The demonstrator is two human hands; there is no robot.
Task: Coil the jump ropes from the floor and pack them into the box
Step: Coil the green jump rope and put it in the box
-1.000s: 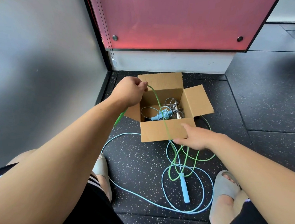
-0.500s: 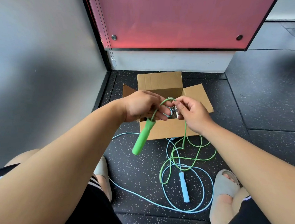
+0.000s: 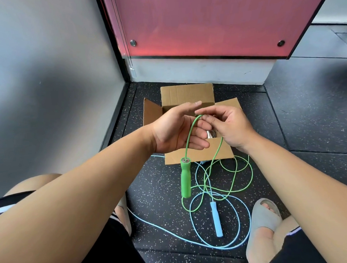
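An open cardboard box [image 3: 187, 94] stands on the dark speckled floor, with coiled ropes partly visible inside behind my hands. Above its front, my left hand [image 3: 176, 129] is palm up with fingers spread, the green jump rope [image 3: 233, 179] draped over them. Its green handle [image 3: 185, 178] dangles below that hand. My right hand [image 3: 228, 125] pinches the green cord at the top of the loop. The rest of the green cord lies in loose loops on the floor, tangled over a light blue jump rope [image 3: 241, 239] whose blue handle [image 3: 216, 219] lies flat.
A grey wall [image 3: 51, 86] rises close on the left, and a red panel [image 3: 203, 23] over a white base stands behind the box. My feet in grey slippers [image 3: 264, 224] rest either side of the ropes.
My left hand has opened, palm up, and the green handle now hangs lower and straighter. My right hand has moved up beside it and keeps the cord pinched.
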